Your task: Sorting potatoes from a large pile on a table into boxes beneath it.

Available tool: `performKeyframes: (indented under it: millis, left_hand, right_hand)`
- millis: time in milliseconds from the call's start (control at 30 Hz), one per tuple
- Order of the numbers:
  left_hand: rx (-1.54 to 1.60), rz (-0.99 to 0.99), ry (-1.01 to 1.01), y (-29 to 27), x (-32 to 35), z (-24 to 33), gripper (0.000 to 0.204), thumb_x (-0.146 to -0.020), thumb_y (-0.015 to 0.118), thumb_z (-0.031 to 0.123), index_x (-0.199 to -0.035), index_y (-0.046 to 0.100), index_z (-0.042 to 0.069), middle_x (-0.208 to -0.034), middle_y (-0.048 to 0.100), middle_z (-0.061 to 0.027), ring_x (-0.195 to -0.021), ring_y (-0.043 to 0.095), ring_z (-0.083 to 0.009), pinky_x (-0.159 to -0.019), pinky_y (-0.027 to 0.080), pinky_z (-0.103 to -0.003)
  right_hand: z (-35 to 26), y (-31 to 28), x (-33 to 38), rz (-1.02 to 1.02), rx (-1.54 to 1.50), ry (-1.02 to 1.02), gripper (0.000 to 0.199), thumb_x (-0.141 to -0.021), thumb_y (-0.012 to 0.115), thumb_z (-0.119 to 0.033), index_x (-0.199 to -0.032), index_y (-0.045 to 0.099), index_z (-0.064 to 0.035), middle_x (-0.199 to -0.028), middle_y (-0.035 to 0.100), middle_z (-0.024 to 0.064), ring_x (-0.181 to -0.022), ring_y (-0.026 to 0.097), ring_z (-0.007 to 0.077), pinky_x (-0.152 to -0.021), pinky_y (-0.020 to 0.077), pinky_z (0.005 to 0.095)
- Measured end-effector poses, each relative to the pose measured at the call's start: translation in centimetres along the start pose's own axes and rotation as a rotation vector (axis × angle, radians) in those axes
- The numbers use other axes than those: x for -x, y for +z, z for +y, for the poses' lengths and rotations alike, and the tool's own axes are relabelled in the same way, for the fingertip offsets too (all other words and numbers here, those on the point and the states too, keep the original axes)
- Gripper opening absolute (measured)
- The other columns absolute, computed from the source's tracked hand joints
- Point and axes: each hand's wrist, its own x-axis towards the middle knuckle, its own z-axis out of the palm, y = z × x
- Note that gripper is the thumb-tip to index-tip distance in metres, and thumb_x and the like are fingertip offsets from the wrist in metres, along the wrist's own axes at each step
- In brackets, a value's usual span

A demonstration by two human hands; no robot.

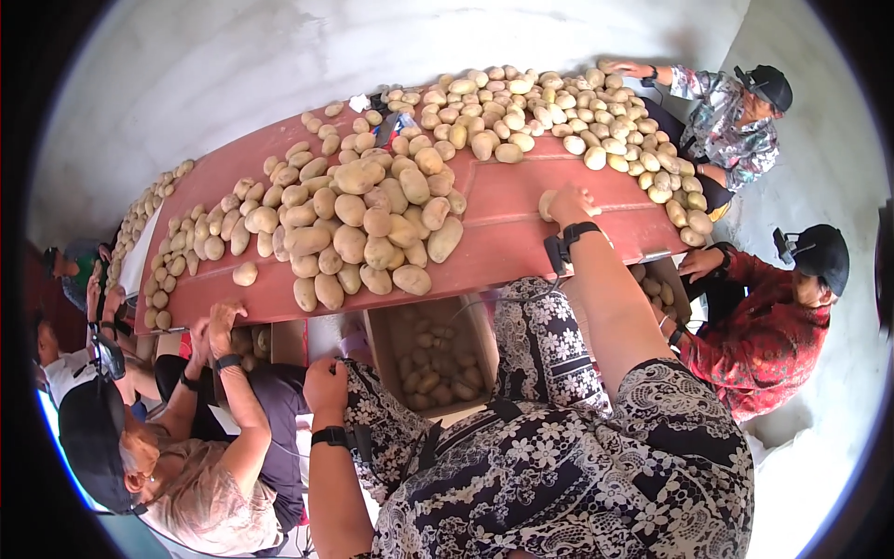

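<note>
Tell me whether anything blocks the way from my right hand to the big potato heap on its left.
Nothing visible does. Past what looks like a potato at the fingers of your right hand, only bare red tabletop separates it from the heap.

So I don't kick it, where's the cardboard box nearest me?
In the head view, the open cardboard box is just left of centre, below the near edge of the red table, between your legs and right of your left hand.
</note>
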Motion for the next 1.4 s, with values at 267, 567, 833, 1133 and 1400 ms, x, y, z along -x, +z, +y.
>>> performKeyframes:
  millis: [267, 567, 833, 1133, 1400]
  left_hand:
    - [-0.017, -0.042, -0.016, 0.0, -0.4, 0.6, 0.028, -0.082, 0.062, 0.030, -0.091, 0.071, 0.005, -0.096, 0.069, -0.0151, -0.091, 0.065, -0.0352, -0.081, 0.051, -0.045]
    - [-0.042, -0.061, 0.044, -0.3, 0.1, 0.9, 0.029, -0.083, 0.062, 0.030, -0.092, 0.071, 0.004, -0.094, 0.069, -0.0158, -0.090, 0.066, -0.0356, -0.081, 0.051, -0.044]
    - [-0.019, -0.042, 0.076, 0.7, -0.6, -0.7, 0.028, -0.085, 0.061, 0.028, -0.091, 0.070, 0.002, -0.091, 0.069, -0.0183, -0.087, 0.066, -0.0367, -0.079, 0.051, -0.044]
    - [0.032, -0.001, 0.020, -0.1, 0.2, 0.3, 0.025, -0.083, 0.062, 0.026, -0.087, 0.070, 0.002, -0.089, 0.069, -0.0172, -0.086, 0.066, -0.0357, -0.078, 0.050, -0.044]
    - [0.002, 0.003, 0.016, -0.6, 0.7, -0.5, 0.024, -0.083, 0.062, 0.026, -0.087, 0.070, 0.003, -0.089, 0.069, -0.0169, -0.085, 0.066, -0.0358, -0.078, 0.051, -0.043]
  right_hand:
    - [-0.4, 1.0, 0.2, 0.133, -0.120, -0.121, 0.051, -0.084, 0.065, -0.032, -0.131, 0.055, -0.0155, -0.137, 0.056, 0.0106, -0.125, 0.055, 0.0295, -0.103, 0.0395, 0.0488]
    - [-7.4, 4.2, 6.1, -0.010, 0.055, -0.857, 0.035, -0.091, 0.051, -0.028, -0.109, 0.069, -0.0040, -0.118, 0.066, 0.0192, -0.109, 0.064, 0.0344, -0.090, 0.0523, 0.0453]
    - [-4.9, 7.3, 8.9, -0.108, -0.495, -0.655, 0.037, -0.091, 0.050, -0.023, -0.122, 0.060, -0.0060, -0.128, 0.059, 0.0186, -0.123, 0.052, 0.0387, -0.099, 0.0440, 0.0494]
    - [-1.3, 4.0, 6.4, 0.005, -0.239, -0.514, 0.050, -0.089, 0.058, -0.034, -0.133, 0.058, -0.0107, -0.149, 0.036, 0.0158, -0.138, 0.034, 0.0353, -0.104, 0.0368, 0.0502]
    - [-1.4, 3.4, 0.0, -0.011, 0.047, -0.306, 0.060, -0.093, 0.056, -0.024, -0.149, 0.037, -0.0201, -0.160, 0.016, 0.0160, -0.142, 0.021, 0.0499, -0.108, 0.0294, 0.0619]
